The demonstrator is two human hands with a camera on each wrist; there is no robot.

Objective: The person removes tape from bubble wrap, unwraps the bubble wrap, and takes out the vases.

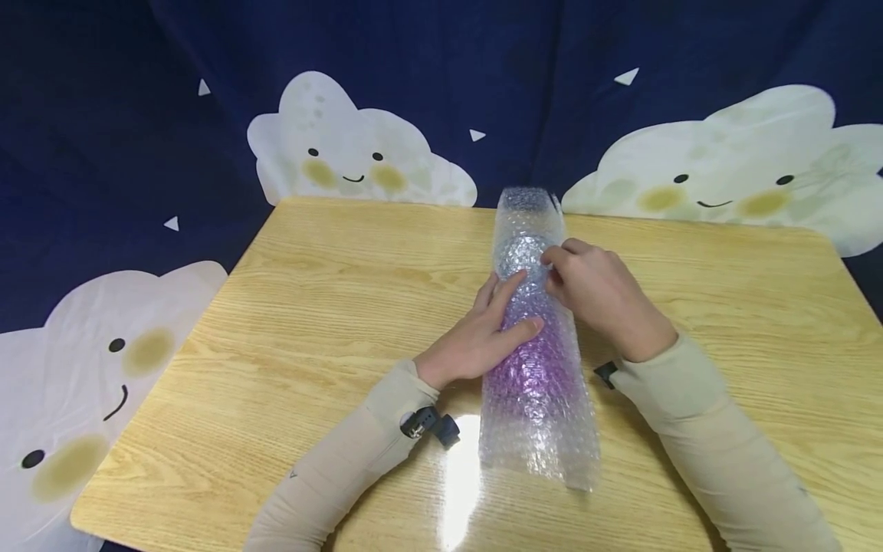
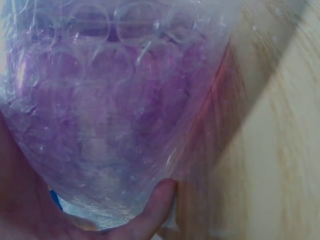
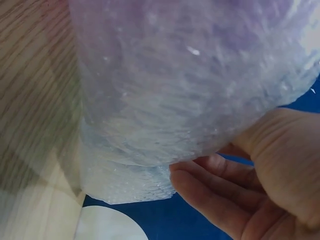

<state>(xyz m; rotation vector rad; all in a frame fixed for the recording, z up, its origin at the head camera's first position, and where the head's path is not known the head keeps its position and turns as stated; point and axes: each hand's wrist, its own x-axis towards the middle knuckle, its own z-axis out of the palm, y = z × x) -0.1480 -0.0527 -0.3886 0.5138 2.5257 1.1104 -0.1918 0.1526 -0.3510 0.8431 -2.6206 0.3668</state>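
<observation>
A long roll of clear bubble wrap (image 1: 534, 452) lies on the table, pointing away from me. Through its layers shows a purple object (image 1: 531, 372), its exact kind blurred by the bubbles. My left hand (image 1: 479, 341) rests on the wrap from the left, thumb and fingers spread over it. In the left wrist view, the thumb and a finger lie along the wrapped bulk. At the far right side of the roll, my right hand (image 1: 600, 291) pinches the wrap's edge with bent fingers. The right wrist view shows those fingertips (image 3: 182, 182) right at the plastic.
Under the roll is a light wood-grain table (image 1: 331, 322) with rounded corners. The wrap's far end reaches the table's back edge. Behind hangs a dark blue cloth (image 1: 414, 54) printed with white smiling clouds. Dark straps with small devices (image 1: 431, 425) are on the wrists.
</observation>
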